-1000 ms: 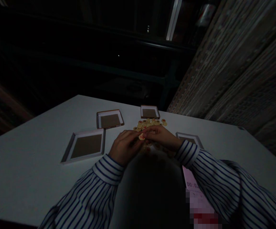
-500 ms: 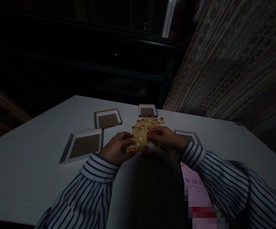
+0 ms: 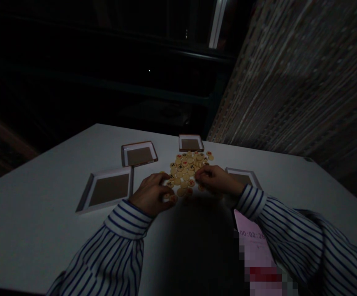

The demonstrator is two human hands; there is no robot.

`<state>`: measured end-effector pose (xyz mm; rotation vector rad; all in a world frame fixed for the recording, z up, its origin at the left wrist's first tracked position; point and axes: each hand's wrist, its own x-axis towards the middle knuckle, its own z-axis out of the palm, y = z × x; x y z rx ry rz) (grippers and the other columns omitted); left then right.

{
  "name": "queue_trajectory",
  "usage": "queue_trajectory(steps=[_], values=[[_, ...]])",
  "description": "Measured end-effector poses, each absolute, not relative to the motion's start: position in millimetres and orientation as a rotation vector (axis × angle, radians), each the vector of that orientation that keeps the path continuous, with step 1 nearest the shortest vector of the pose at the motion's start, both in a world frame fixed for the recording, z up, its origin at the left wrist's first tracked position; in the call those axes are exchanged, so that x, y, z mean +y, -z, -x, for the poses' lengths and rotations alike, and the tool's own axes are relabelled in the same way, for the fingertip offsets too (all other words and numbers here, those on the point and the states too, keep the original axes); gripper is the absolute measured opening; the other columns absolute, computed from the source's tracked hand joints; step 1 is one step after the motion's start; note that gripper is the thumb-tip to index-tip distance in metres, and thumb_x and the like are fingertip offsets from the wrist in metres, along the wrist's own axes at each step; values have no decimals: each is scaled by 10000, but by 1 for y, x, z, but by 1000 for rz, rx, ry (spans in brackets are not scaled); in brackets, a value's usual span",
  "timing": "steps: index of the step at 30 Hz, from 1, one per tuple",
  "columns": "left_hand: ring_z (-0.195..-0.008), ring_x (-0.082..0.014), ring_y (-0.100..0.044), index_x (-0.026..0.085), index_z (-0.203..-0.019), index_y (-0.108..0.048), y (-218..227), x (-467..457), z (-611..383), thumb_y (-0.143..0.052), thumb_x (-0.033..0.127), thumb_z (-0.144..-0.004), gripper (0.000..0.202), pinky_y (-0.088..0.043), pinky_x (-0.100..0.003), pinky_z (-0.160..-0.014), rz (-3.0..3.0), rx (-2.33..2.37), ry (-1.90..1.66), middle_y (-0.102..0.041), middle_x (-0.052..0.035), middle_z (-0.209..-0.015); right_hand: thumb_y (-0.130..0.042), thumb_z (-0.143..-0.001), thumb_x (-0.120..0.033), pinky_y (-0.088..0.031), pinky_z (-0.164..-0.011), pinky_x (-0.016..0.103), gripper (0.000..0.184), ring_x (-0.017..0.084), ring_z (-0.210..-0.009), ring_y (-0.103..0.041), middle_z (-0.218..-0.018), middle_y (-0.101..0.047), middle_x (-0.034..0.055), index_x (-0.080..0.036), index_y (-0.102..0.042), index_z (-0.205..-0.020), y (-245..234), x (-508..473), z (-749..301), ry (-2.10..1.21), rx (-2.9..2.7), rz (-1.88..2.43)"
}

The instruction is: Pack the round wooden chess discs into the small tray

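Note:
Round, pale Chinese chess pieces (image 3: 184, 168) with red or black characters lie in a loose heap on the white table (image 3: 55, 176). At the heap's near left edge, my left hand (image 3: 152, 193) rests with thumb and fingers apart. A red-marked piece (image 3: 172, 198) lies by its thumb, and a black-marked piece (image 3: 170, 183) is beside its fingertips. My right hand (image 3: 215, 179) is on the heap's right side, fingers curled together in a pinch. Whatever those fingers may hold is hidden.
Four shallow trays or lids surround the heap: a large one (image 3: 86, 191) at left, one behind it (image 3: 123, 156), a small one (image 3: 191, 150) at the back, another (image 3: 252, 176) partly behind my right arm. A phone (image 3: 252, 242) showing a timer lies under my right forearm.
My left thumb and fingers have spread, and the red-marked piece they held upright now lies lower by the thumb. My right hand has shifted slightly to the right.

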<state>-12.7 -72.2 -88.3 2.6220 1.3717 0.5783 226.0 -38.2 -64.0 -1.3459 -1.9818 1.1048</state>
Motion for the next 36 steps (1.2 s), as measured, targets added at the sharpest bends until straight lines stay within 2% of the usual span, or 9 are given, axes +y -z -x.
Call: queue_trajectory(steps=[7, 11, 19, 26, 30, 36], values=[[-1036, -281, -481, 275, -840, -693, 92, -69, 24, -637, 481, -622, 305, -396, -461, -866, -2591, 1397, -624, -521, -81, -1155, -528, -732, -240, -425, -543, 226, 135, 95, -547, -511, -619, -568, -5, -133, -592, -785, 61, -41, -219, -1161, -1976, 1362], [-1053, -276, -480, 267, -847, -695, 92, -68, 30, -635, 401, -643, 251, -401, -462, -879, -2598, 1411, -617, -516, -82, -1179, -510, -741, -229, -417, -536, 219, 149, 95, -552, -507, -630, -576, 0, -129, -599, -806, 61, -42, -217, -1122, -2016, 1371], [-1113, -276, -441, 255, -899, -682, 88, -66, 35, -555, 281, -689, 247, -374, -463, -919, -2572, 1501, -478, -497, -76, -1198, -498, -748, -218, -398, -611, 224, 195, 124, -679, -565, -765, -646, 27, -155, -648, -854, 65, -39, -216, -625, -2372, 1337], [-1134, -270, -420, 240, -935, -671, 83, -70, 31, -544, 236, -681, 284, -351, -453, -943, -2555, 1517, -500, -489, -76, -1217, -519, -789, -261, -363, -776, 287, 218, 177, -897, -542, -953, -637, 77, -153, -623, -947, 61, -43, -200, -310, -2759, 1058], [-1130, -263, -423, 236, -938, -672, 80, -74, 26, -595, 256, -646, 303, -345, -432, -951, -2536, 1458, -513, -477, -84, -1228, -519, -800, -294, -344, -753, 299, 223, 189, -907, -521, -974, -627, 70, -170, -613, -960, 59, -46, -189, -206, -2872, 1010], [-1129, -279, -421, 248, -906, -682, 81, -77, 21, -620, 264, -635, 278, -344, -455, -940, -2582, 1401, -521, -481, -84, -1219, -461, -839, -295, -326, -718, 296, 207, 180, -875, -512, -932, -632, 54, -185, -620, -911, 54, -46, -176, -129, -3007, 939]])
